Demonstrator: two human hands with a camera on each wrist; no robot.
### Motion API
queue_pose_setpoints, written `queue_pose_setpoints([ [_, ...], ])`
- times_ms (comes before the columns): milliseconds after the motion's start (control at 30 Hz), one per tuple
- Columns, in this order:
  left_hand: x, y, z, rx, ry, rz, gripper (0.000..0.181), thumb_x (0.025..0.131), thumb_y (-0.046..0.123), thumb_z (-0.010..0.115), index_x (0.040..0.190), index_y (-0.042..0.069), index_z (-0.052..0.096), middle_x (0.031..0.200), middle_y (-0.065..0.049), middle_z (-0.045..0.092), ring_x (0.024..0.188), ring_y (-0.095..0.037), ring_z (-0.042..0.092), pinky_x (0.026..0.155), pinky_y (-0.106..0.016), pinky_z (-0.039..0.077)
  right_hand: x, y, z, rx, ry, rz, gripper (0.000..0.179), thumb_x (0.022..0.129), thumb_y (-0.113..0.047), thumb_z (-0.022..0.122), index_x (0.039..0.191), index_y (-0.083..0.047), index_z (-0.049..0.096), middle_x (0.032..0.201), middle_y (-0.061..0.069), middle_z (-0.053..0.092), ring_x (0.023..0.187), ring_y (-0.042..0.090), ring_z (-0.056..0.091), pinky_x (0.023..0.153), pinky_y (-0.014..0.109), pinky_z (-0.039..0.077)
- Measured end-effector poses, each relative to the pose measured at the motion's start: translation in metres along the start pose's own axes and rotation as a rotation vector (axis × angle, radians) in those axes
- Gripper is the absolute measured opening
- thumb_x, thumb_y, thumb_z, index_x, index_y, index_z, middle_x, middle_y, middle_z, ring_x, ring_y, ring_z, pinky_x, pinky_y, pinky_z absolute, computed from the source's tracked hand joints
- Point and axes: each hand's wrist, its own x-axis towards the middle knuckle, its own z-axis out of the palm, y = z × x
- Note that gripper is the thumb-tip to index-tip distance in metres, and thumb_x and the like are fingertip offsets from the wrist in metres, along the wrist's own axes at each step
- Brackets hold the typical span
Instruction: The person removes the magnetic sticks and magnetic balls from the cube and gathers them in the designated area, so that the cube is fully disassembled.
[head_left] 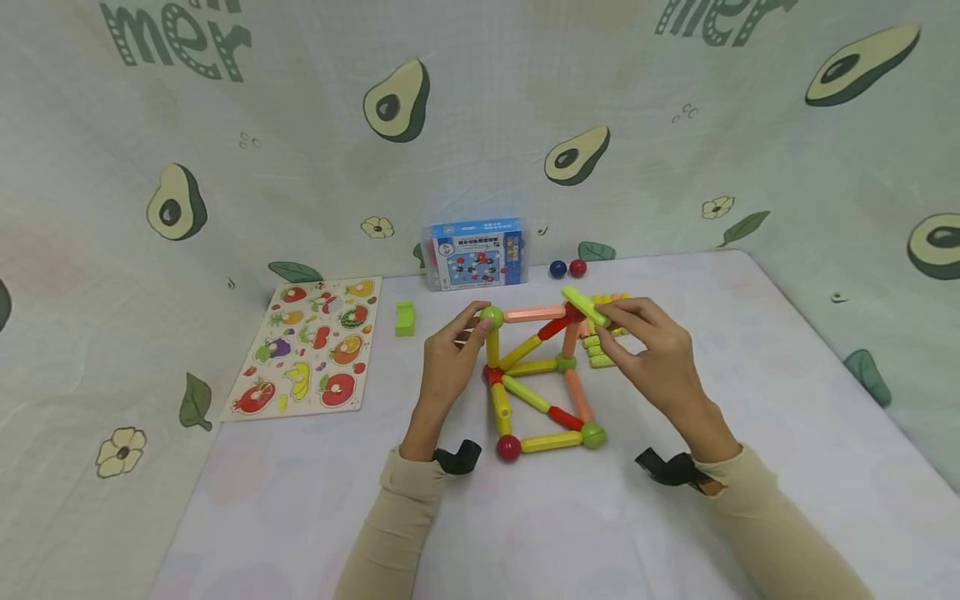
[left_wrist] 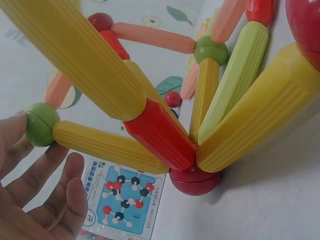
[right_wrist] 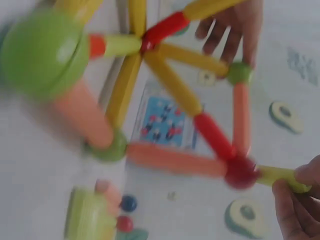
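My left hand (head_left: 447, 358) holds the green ball (head_left: 492, 317) at the upper left corner of a frame built from rods and balls. In the left wrist view its fingertips touch the side of this ball. My right hand (head_left: 660, 350) pinches a light green rod (head_left: 585, 306) between thumb and fingers. The rod's far end meets the red ball (right_wrist: 241, 171) at the frame's upper right corner, seen in the right wrist view. A pink rod (head_left: 534, 314) joins these two balls. Lower down, another red ball (left_wrist: 195, 181) joins several yellow, red and green rods.
Several loose rods (head_left: 600, 352) lie behind my right hand. A blue boxed set (head_left: 480, 258) stands at the back, with a dark blue ball (head_left: 558, 269) and a red ball (head_left: 577, 267) beside it. A fruit board (head_left: 307, 350) and a green block (head_left: 405, 319) lie left.
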Motion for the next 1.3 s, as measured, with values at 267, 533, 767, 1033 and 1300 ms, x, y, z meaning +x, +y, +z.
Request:
queue_pose_setpoints([
  [267,-0.001,0.0,0.0,0.004,-0.011,-0.02,0.037,0.1,0.045,0.058,0.131,0.027,0.067,0.109,-0.002,0.074,0.084,-0.013,0.067,0.078,-0.032,0.057,-0.009,0.054,-0.011,-0.086,0.023,0.132,0.031,0.079,0.009,0.078,0.11,0.004,0.074,0.102,0.015,0.066,0.084,0.025,0.066,0.085,0.002,0.04],
  [533,-0.002,0.001,0.0,0.007,-0.014,-0.032,0.037,0.1,0.046,0.058,0.131,0.027,0.067,0.109,-0.002,0.074,0.084,-0.015,0.067,0.077,-0.033,0.057,-0.027,0.108,-0.007,-0.185,-0.094,0.299,0.027,0.085,0.009,0.072,0.112,0.007,0.071,0.102,0.018,0.063,0.085,0.031,0.067,0.08,0.022,0.053],
  [767,-0.001,0.001,0.0,-0.002,-0.023,-0.038,0.036,0.1,0.045,0.059,0.131,0.028,0.067,0.11,-0.002,0.074,0.085,-0.014,0.068,0.077,-0.032,0.057,-0.037,0.133,-0.003,-0.168,-0.208,0.438,0.026,0.088,0.007,0.068,0.113,0.011,0.068,0.104,0.023,0.06,0.088,0.037,0.067,0.078,0.052,0.056],
  [1033,0.0,0.001,0.0,0.004,-0.026,-0.039,0.036,0.1,0.045,0.058,0.131,0.028,0.067,0.111,-0.001,0.074,0.082,-0.013,0.067,0.076,-0.031,0.056,-0.038,0.142,0.003,-0.167,-0.356,0.547,0.028,0.09,0.001,0.07,0.116,0.012,0.066,0.11,0.028,0.059,0.092,0.041,0.065,0.079,0.053,0.054],
  [1300,0.001,0.0,0.0,-0.014,-0.026,-0.037,0.036,0.099,0.046,0.059,0.13,0.029,0.067,0.111,-0.001,0.073,0.086,-0.013,0.067,0.077,-0.032,0.057,-0.033,0.13,0.003,-0.187,-0.483,0.606,0.03,0.095,-0.005,0.059,0.121,0.011,0.063,0.115,0.029,0.059,0.099,0.041,0.062,0.084,0.054,0.052],
])
